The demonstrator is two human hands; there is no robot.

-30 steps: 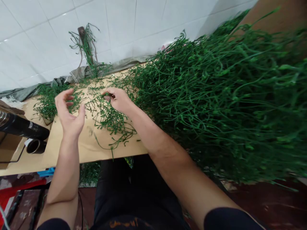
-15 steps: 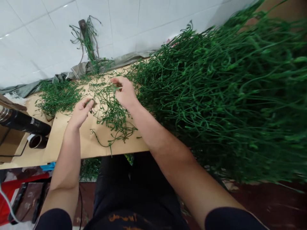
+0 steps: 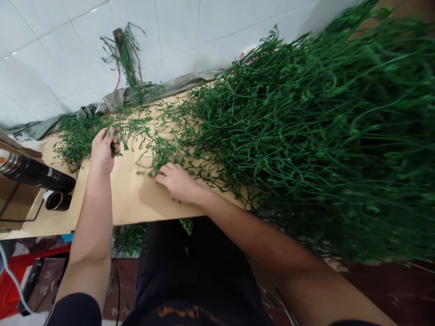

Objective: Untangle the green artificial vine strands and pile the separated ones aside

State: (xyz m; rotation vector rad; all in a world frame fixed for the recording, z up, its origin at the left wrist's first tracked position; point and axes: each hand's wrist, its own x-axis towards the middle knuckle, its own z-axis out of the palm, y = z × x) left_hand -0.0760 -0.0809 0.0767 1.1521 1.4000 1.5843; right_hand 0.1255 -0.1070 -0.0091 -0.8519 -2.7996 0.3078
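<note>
My left hand point(image 3: 106, 147) is raised over the left part of the cardboard sheet point(image 3: 131, 199), its fingers closed around a few short green plastic stems point(image 3: 115, 147). My right hand point(image 3: 178, 182) is low over the front of the sheet, fingers extended to the left and touching the near side of a loose heap of thin branched stems point(image 3: 166, 151); its fingertips are partly hidden. Just beyond my left hand lies a separate pile of green stems point(image 3: 76, 138). A short row of stems point(image 3: 136, 128) lies between the two hands, farther back.
A huge mass of long green stems point(image 3: 306, 136) fills the right side. Stems hang on a dark upright piece point(image 3: 118, 40) by the tiled wall point(image 3: 183, 31). At left are a black vacuum flask point(image 3: 41, 174) and a dark cup point(image 3: 57, 200). Grey cloth point(image 3: 183, 83) lines the back edge.
My right hand has moved down towards me, and the loose stems near the front edge have shifted right and back. My left hand has moved slightly left and up, still holding stems.
</note>
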